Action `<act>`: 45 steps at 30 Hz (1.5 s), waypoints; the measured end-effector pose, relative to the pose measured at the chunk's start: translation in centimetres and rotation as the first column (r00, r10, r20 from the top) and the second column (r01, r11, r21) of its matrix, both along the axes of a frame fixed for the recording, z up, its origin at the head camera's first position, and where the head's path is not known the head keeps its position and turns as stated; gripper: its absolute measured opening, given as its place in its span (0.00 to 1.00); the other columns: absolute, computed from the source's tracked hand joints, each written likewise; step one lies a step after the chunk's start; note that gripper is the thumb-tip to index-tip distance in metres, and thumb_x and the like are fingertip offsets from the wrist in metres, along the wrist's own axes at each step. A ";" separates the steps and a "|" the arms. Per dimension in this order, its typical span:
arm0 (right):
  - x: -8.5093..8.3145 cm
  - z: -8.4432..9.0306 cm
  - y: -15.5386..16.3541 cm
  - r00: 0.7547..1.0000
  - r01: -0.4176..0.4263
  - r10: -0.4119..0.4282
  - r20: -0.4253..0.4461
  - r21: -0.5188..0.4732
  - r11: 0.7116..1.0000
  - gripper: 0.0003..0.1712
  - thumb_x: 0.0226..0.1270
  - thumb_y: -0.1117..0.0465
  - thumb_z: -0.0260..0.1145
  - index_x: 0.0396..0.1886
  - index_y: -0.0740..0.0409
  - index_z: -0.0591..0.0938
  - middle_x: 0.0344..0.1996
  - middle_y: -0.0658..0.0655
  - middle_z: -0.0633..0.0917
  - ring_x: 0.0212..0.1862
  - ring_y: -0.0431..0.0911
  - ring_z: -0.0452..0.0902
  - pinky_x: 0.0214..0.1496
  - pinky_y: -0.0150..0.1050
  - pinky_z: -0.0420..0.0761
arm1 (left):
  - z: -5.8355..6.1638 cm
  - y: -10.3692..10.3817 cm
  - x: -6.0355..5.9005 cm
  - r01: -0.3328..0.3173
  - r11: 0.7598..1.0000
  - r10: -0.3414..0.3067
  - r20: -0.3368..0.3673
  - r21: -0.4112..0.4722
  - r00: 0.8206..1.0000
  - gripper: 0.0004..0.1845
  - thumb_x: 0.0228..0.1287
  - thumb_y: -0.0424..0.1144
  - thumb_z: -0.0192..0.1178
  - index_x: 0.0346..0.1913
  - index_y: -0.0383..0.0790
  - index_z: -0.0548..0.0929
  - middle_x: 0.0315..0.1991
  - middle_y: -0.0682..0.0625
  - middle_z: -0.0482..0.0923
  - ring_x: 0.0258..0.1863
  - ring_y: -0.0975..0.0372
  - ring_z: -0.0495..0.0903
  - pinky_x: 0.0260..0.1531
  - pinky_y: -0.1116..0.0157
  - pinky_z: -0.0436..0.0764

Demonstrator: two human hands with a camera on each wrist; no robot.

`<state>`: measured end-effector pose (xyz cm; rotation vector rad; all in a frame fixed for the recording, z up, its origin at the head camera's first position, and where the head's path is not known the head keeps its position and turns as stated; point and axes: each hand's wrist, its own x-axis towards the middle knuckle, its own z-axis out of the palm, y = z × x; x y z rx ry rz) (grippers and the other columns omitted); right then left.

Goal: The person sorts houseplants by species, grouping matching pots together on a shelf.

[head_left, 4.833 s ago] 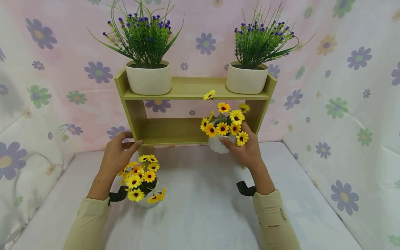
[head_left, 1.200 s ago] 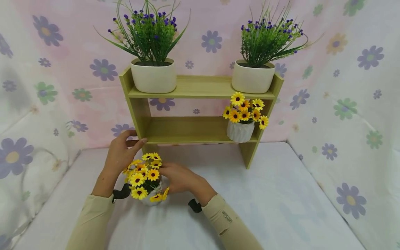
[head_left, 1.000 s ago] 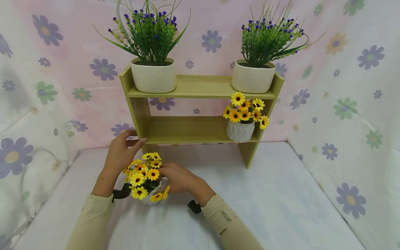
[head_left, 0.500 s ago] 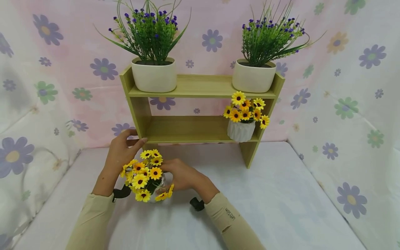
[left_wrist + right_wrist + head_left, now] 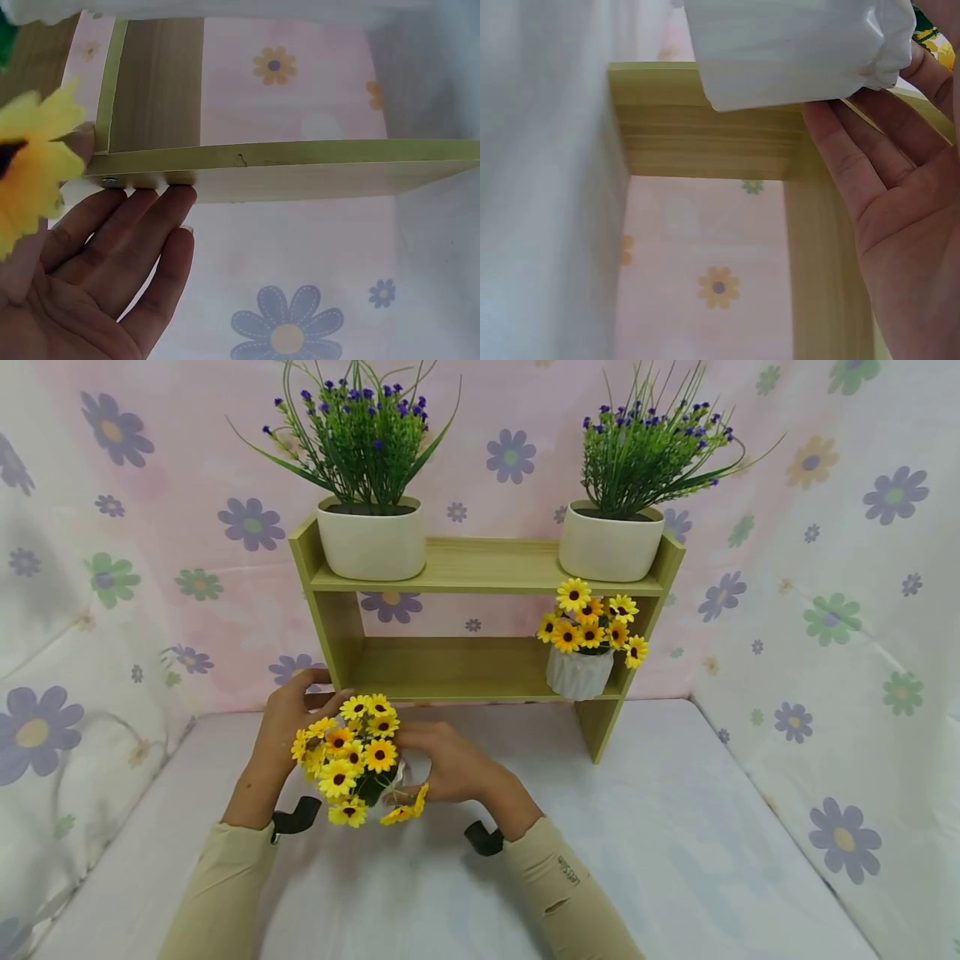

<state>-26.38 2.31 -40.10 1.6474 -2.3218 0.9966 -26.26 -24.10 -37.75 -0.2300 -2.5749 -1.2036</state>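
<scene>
My right hand [image 5: 457,766] grips a white pot of yellow artificial sunflowers [image 5: 352,757], fingers and thumb round its right side. In the right wrist view the fluted white pot [image 5: 795,54] is off the table, its base showing past my fingers. My left hand [image 5: 283,727] holds the left side panel of the wooden shelf [image 5: 450,667]. The left wrist view has its fingers [image 5: 154,247] against the panel's outer face and the thumb by the front edge. The flowers overlap part of the left hand in the head view.
A second white pot of sunflowers [image 5: 580,672] stands at the right end of the lower shelf board. Two cream planters with purple flowers, a left one [image 5: 372,545] and a right one [image 5: 611,545], stand on top. A white cloth [image 5: 675,843] covers the table; floral curtains hang around.
The right hand set one sunflower pot on the lower board's right end, then moved left to the other pot and lifted it toward the shelf. The left hand stayed at the side panel.
</scene>
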 end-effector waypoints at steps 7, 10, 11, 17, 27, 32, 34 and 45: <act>-0.1 1.1 0.7 0.999 -0.019 0.015 -0.035 -0.120 0.993 0.28 0.56 0.54 0.85 0.52 0.53 0.83 0.43 0.46 0.84 0.48 0.37 0.76 0.57 0.30 0.79 | 0.0 0.1 0.2 -0.008 0.999 0.008 -0.014 -0.047 1.000 0.29 0.75 0.40 0.67 0.72 0.31 0.72 0.69 0.31 0.75 0.63 0.34 0.81 0.58 0.38 0.82; -0.1 1.5 0.9 1.000 -0.002 -0.001 -0.023 -0.151 0.989 0.28 0.54 0.54 0.86 0.52 0.52 0.82 0.44 0.46 0.85 0.49 0.37 0.77 0.59 0.29 0.79 | 0.0 -0.1 0.2 -0.018 0.998 0.015 -0.045 -0.065 0.999 0.33 0.69 0.37 0.72 0.72 0.31 0.72 0.68 0.31 0.76 0.62 0.33 0.81 0.58 0.36 0.82; -0.1 1.6 0.9 1.000 0.004 -0.006 -0.017 -0.162 0.987 0.28 0.54 0.55 0.87 0.51 0.52 0.82 0.45 0.46 0.85 0.49 0.38 0.78 0.60 0.30 0.80 | 0.0 -0.1 0.1 -0.023 0.997 0.020 -0.054 -0.067 0.998 0.33 0.68 0.37 0.72 0.72 0.31 0.73 0.68 0.32 0.76 0.62 0.34 0.81 0.59 0.36 0.82; -0.4 2.3 1.1 1.000 0.018 -0.019 0.001 -0.219 0.976 0.28 0.52 0.59 0.88 0.49 0.53 0.81 0.46 0.48 0.84 0.51 0.40 0.78 0.61 0.37 0.83 | -0.1 0.2 0.0 -0.065 0.994 0.055 -0.114 -0.085 0.992 0.24 0.73 0.36 0.67 0.67 0.30 0.78 0.59 0.33 0.81 0.57 0.39 0.82 0.62 0.37 0.80; -2.0 4.1 1.3 1.000 0.006 0.004 0.026 -0.372 0.928 0.26 0.51 0.67 0.87 0.46 0.62 0.82 0.43 0.57 0.85 0.49 0.47 0.82 0.64 0.40 0.85 | -0.1 0.3 0.0 -0.070 0.996 0.066 -0.052 -0.059 0.996 0.28 0.79 0.38 0.61 0.75 0.31 0.71 0.68 0.31 0.76 0.62 0.34 0.81 0.60 0.38 0.82; -2.4 4.7 1.5 0.996 0.031 0.012 0.094 -0.441 0.897 0.25 0.48 0.77 0.84 0.45 0.71 0.81 0.41 0.66 0.84 0.46 0.54 0.82 0.63 0.48 0.86 | -0.2 0.2 -0.2 -0.045 0.998 0.044 -0.037 -0.036 0.998 0.27 0.80 0.40 0.61 0.73 0.28 0.71 0.69 0.30 0.75 0.61 0.35 0.83 0.55 0.39 0.84; -2.6 5.0 1.4 0.996 0.040 0.002 0.091 -0.455 0.889 0.24 0.48 0.79 0.82 0.43 0.73 0.80 0.40 0.67 0.83 0.45 0.55 0.81 0.61 0.51 0.87 | -0.3 0.1 -0.3 -0.037 0.999 0.035 -0.046 -0.030 0.998 0.25 0.80 0.40 0.61 0.71 0.27 0.73 0.69 0.31 0.75 0.60 0.36 0.84 0.55 0.39 0.85; -4.5 5.7 1.1 0.981 0.154 -0.085 0.175 -0.428 0.891 0.23 0.54 0.69 0.84 0.46 0.64 0.81 0.43 0.59 0.84 0.48 0.48 0.80 0.58 0.43 0.86 | -0.3 -0.1 -0.3 -0.011 1.000 0.011 -0.050 -0.002 0.999 0.24 0.79 0.44 0.63 0.67 0.31 0.77 0.67 0.34 0.78 0.60 0.38 0.85 0.54 0.42 0.86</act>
